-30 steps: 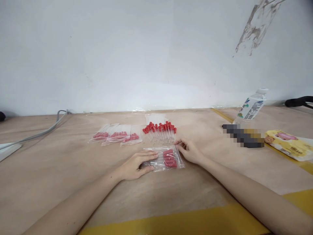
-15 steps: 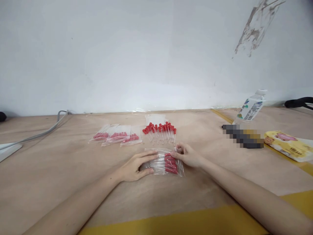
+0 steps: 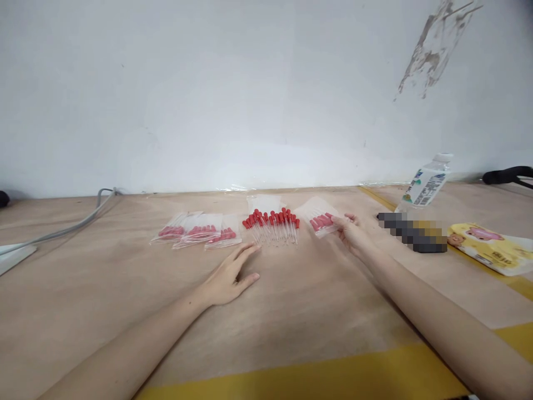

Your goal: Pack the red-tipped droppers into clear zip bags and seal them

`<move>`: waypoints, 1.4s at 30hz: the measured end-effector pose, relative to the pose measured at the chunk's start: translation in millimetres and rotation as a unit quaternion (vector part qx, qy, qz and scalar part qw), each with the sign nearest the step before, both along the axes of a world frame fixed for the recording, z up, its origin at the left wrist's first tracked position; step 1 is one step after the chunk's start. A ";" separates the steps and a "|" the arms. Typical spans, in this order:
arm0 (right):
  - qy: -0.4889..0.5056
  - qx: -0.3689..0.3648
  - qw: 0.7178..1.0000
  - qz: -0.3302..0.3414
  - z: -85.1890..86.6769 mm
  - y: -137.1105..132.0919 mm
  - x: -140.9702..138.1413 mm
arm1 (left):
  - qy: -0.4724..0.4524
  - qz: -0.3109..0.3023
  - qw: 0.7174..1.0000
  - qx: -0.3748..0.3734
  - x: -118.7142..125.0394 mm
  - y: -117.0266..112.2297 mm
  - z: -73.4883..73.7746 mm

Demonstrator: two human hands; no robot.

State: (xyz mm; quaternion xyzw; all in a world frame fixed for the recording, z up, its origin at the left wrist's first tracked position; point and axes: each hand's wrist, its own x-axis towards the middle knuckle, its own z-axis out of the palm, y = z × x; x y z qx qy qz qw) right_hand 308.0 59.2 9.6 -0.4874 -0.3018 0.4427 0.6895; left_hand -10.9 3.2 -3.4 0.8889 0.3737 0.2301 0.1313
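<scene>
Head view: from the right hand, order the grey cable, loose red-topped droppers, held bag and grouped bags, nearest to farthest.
1. Held bag: held by the right hand.
2. Loose red-topped droppers: left of that hand.
3. Grouped bags: left of the droppers.
4. Grey cable: far left.

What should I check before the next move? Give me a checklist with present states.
1. Right hand gripping the held bag: ok, pinched near its red bulbs.
2. Left hand holding nothing: ok, fingers spread.
3. Left fingertips clear of the loose droppers: cannot tell, they look very close.
4. Held bag's seal closed: cannot tell, too small.
5. Filled bags on the left lying separately: not ok, they overlap.
</scene>
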 end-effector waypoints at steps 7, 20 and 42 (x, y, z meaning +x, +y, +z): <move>-0.327 -0.075 0.942 -0.036 -28.8 12.3 -2.3 | 0.005 -0.006 1.000 -0.002 0.0 0.3 0.8; -0.619 -0.108 0.776 0.060 18.5 103.1 -50.2 | 0.012 -0.010 1.000 -0.022 1.1 -2.1 0.5; -0.403 -0.021 0.903 0.147 21.5 172.4 -98.7 | 0.007 -0.003 0.999 -0.044 2.2 -4.3 -1.0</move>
